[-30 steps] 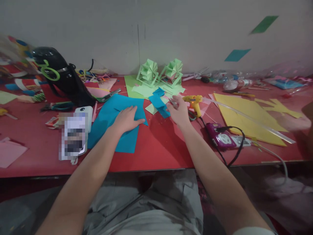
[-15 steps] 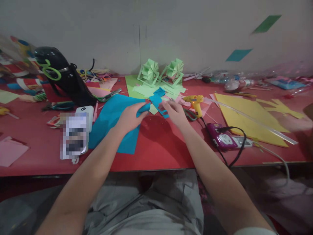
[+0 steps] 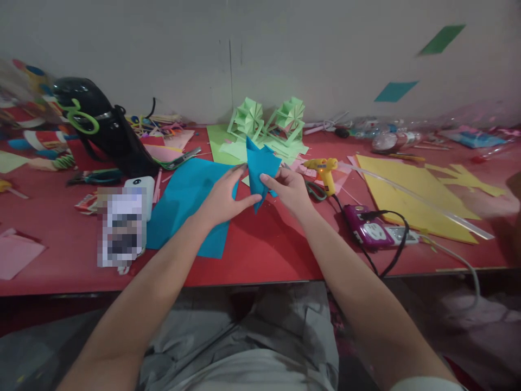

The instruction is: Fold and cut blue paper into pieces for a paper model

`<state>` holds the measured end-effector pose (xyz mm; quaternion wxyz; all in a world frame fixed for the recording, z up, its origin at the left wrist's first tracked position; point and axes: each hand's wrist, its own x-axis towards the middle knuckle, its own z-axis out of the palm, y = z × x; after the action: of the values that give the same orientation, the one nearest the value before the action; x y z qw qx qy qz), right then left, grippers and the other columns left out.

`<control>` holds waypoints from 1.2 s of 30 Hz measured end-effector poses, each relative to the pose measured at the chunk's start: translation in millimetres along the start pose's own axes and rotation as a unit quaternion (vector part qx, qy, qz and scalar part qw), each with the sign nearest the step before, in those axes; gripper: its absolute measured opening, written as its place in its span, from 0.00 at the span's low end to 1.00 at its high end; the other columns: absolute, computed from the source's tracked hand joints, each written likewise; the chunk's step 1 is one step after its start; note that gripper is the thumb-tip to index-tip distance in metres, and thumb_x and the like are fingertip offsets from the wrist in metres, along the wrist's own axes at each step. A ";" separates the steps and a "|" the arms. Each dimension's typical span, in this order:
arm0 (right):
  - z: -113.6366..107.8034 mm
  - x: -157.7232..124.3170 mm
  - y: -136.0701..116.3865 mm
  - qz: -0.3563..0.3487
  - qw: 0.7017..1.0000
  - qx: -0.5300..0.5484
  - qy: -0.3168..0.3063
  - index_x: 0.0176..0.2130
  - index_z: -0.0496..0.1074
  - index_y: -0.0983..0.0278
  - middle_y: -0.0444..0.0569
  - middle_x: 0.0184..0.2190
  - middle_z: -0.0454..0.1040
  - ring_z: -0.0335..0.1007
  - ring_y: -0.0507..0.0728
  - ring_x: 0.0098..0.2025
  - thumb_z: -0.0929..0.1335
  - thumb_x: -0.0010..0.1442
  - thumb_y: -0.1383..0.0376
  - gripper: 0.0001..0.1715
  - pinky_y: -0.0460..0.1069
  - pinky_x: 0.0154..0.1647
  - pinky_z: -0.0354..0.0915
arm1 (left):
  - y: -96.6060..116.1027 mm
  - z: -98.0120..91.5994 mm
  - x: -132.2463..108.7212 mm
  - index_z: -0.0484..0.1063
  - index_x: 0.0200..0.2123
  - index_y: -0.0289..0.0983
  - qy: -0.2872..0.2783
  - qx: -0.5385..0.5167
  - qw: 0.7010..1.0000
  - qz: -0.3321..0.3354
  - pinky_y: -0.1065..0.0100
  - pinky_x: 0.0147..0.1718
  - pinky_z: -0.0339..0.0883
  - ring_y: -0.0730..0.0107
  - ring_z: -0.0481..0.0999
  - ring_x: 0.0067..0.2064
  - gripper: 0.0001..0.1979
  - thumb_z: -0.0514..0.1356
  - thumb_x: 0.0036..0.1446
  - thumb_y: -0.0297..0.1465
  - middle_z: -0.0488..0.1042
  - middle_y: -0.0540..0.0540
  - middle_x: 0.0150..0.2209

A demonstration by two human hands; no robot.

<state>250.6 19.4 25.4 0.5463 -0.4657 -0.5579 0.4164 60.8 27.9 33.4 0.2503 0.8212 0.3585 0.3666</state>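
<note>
A folded piece of blue paper [image 3: 260, 168] with pointed corners is held up over the middle of the table. My right hand [image 3: 292, 190] pinches its right side, thumb in front and fingers behind. At its left edge is my left hand [image 3: 223, 198], with the thumb against the lower part and the fingers curved toward the upper left side; the fingertips are partly hidden. Beneath my left wrist lies a large blue sheet [image 3: 183, 190]. Two light green folded-paper models [image 3: 247, 118] stand just beyond, on green paper [image 3: 217, 144].
Right of my hand is a yellow glue gun [image 3: 324, 171], its cord running near a purple power socket [image 3: 368, 225]. Yellow sheets [image 3: 407, 201] with a clear ruler [image 3: 439, 203] lie farther right. At left are a phone [image 3: 124, 228] and a black bottle-like case [image 3: 101, 125].
My right hand has taken hold of the folded blue paper, which now stands raised between both hands. My left hand has spread its thumb and fingers wider around the left edge.
</note>
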 end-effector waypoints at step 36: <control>-6.8 5.0 5.7 0.111 0.983 0.116 -0.084 0.35 0.75 0.61 0.51 0.36 0.79 0.75 0.60 0.40 0.78 0.44 0.54 0.21 0.56 0.43 0.71 | -22.7 -25.2 8.7 0.75 0.39 0.37 0.076 -0.244 0.942 -0.218 0.63 0.36 0.73 0.62 0.78 0.37 0.19 0.71 0.45 0.39 0.79 0.45 0.35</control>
<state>258.0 25.3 21.3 0.4982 -0.4211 -0.4950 0.5740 36.1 52.4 37.1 0.4886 0.6063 0.4467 0.4406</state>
